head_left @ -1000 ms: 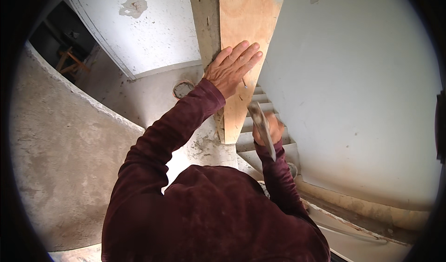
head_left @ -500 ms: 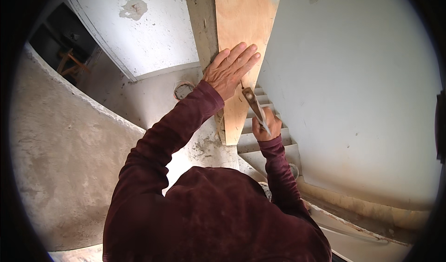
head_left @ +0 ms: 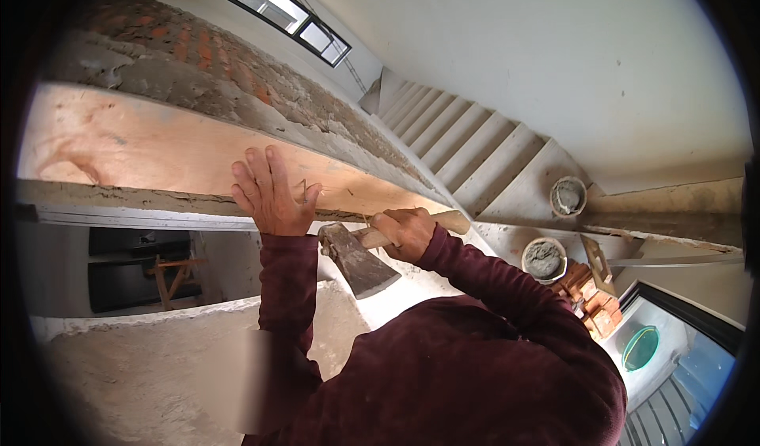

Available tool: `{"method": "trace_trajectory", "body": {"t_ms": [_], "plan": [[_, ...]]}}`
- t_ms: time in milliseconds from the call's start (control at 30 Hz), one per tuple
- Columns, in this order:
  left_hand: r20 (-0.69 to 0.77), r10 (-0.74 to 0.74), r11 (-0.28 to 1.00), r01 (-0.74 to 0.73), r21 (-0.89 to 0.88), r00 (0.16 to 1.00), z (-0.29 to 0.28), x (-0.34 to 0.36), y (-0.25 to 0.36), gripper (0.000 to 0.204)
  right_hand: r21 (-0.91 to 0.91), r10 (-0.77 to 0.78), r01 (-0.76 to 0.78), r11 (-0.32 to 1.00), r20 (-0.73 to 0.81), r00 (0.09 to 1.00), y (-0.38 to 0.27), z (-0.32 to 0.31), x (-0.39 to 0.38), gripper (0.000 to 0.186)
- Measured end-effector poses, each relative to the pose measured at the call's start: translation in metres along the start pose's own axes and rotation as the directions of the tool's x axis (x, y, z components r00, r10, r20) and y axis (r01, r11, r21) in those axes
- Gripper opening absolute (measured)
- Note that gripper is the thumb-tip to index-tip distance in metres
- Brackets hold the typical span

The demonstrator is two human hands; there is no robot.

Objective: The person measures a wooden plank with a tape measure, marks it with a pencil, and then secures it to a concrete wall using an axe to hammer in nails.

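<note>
A long plywood board (head_left: 158,133) runs from the left toward the middle, along the rough wall. My left hand (head_left: 277,193) lies on its face with fingers stretched out and apart. A thin nail (head_left: 305,185) sticks out of the board by my left thumb, and a smaller one seems to stand farther right. My right hand (head_left: 405,232) is closed round the wooden handle (head_left: 450,222) of a hatchet (head_left: 356,264). The hatchet's dark metal head hangs just below the board, right of my left wrist, with its broad edge toward me.
Concrete stairs (head_left: 467,145) descend on the right. A bucket (head_left: 568,197) stands on them, and another bucket (head_left: 545,259) of mortar is beside stacked bricks (head_left: 590,299). Rough brickwork (head_left: 182,46) rises behind the board. A low plastered wall (head_left: 158,359) is at the lower left.
The view has swung round, so the board now lies across the left instead of running upright. My left hand stays flat on it; the hatchet head has drawn away from the nail toward me.
</note>
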State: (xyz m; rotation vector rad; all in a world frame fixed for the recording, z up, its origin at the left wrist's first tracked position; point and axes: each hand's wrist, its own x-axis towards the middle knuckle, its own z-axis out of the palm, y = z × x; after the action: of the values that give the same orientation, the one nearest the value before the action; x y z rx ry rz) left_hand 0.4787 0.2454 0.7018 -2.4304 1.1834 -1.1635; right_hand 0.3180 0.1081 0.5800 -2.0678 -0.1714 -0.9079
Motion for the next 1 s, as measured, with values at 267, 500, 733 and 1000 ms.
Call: {"method": "trace_trajectory", "body": {"t_ms": [267, 500, 733, 1000], "plan": [[-0.085, 0.075, 0.991, -0.066, 0.114, 0.994, 0.006, 0.004, -0.008, 0.099, 0.091, 0.031, -0.035, 0.995, 0.052, 0.998, -0.005, -0.018, 0.025, 0.029], [-0.039, 0.054, 0.996, -0.051, 0.080, 0.998, -0.003, 0.007, -0.007, 0.096, 0.022, -0.078, 0.076, 0.997, 0.108, 0.991, -0.014, -0.015, 0.039, 0.031], [-0.160, 0.085, 0.980, -0.054, 0.190, 0.983, 0.001, 0.009, -0.007, 0.089, -0.093, 0.051, -0.043, 0.995, 0.084, 0.995, -0.009, -0.013, 0.044, 0.028], [-0.164, 0.050, 0.994, -0.033, 0.105, 0.985, 0.004, 0.009, -0.007, 0.084, -0.173, 0.151, -0.127, 0.977, 0.133, 0.980, 0.000, -0.006, 0.043, 0.023]]}}
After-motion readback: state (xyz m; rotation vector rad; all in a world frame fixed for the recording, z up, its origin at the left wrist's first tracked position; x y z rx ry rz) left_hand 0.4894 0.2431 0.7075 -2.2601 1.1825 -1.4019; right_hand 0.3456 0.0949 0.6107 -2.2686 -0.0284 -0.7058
